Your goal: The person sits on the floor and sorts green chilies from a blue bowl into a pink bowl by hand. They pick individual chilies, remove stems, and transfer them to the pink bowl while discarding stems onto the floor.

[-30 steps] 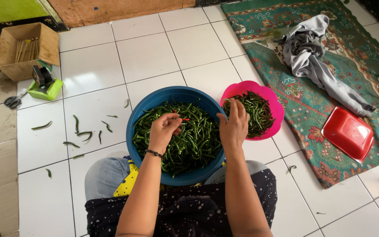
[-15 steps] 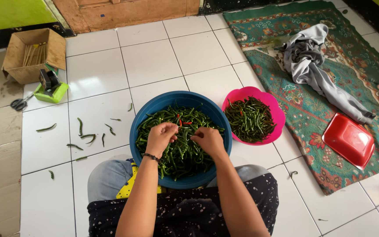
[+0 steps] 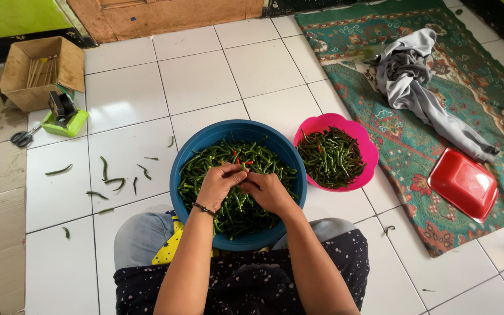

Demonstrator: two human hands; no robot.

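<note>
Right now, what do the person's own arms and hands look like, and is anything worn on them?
Both forearms are bare, with no sleeves or gloves. The left hand has a thin dark beaded bracelet at its wrist. The right hand shows no ring, watch or band.

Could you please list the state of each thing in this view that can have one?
blue basin: upright, heaped with green chillies.
pink bowl: upright, partly filled with chillies.
red container: upside down on the rug.
cardboard box: open, sticks inside.
scissors: lying flat; open or closed, cannot tell.
grey cloth: crumpled.
left hand: grip pinched on a chilli.
right hand: fingers curled among the chillies.
</note>
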